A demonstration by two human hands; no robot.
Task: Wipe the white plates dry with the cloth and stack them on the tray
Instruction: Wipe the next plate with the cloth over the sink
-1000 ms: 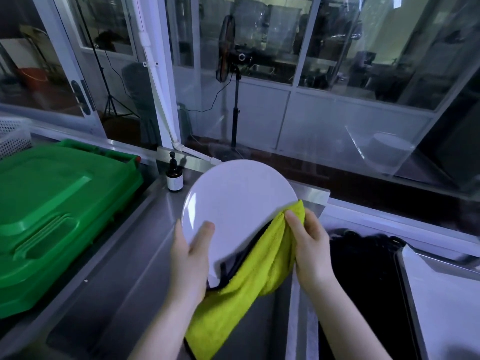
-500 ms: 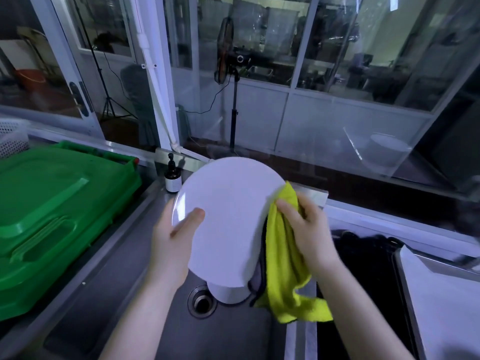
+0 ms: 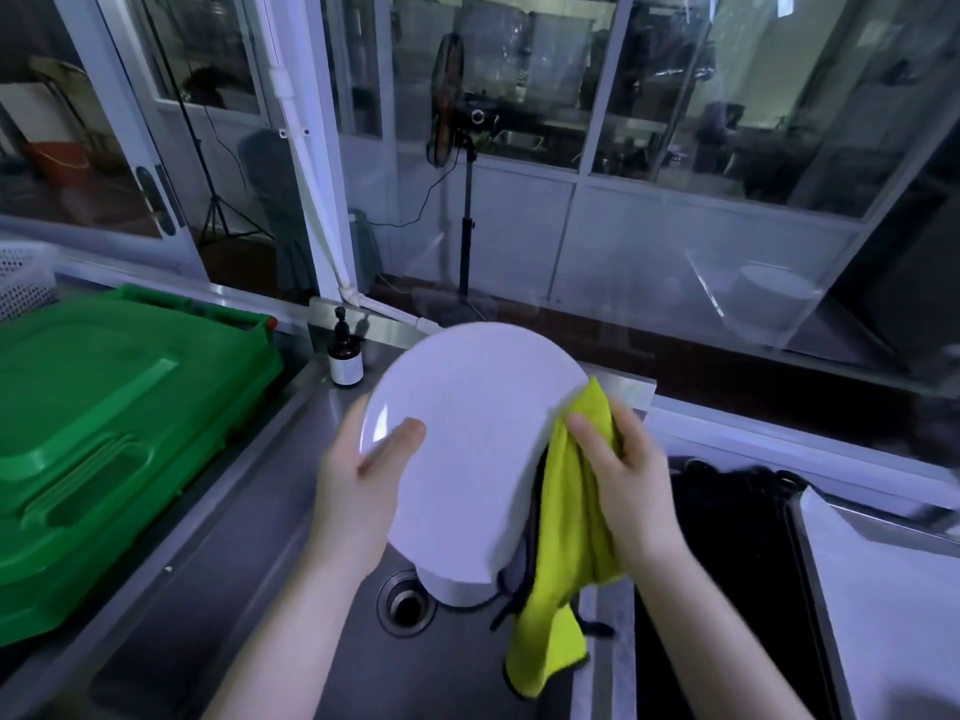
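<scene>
Over the steel sink (image 3: 249,641), left hand (image 3: 358,491) grips round white plate (image 3: 467,433); right hand (image 3: 631,480), clutching yellow microfibre cloth (image 3: 563,517), has shifted to its right rim, drying unfinished.

The yellow cloth (image 3: 566,511) is no longer lying spread under the white plate (image 3: 467,449). The right hand (image 3: 623,475) is now holding it bunched against the right rim of the plate, and its loose end is hanging lower than half a second ago. With the cloth moved aside, the drain (image 3: 407,605) and a white dish (image 3: 452,589) in the sink (image 3: 234,615) are now showing. The thumb of the left hand (image 3: 353,491) is lying more sideways across the plate.
</scene>
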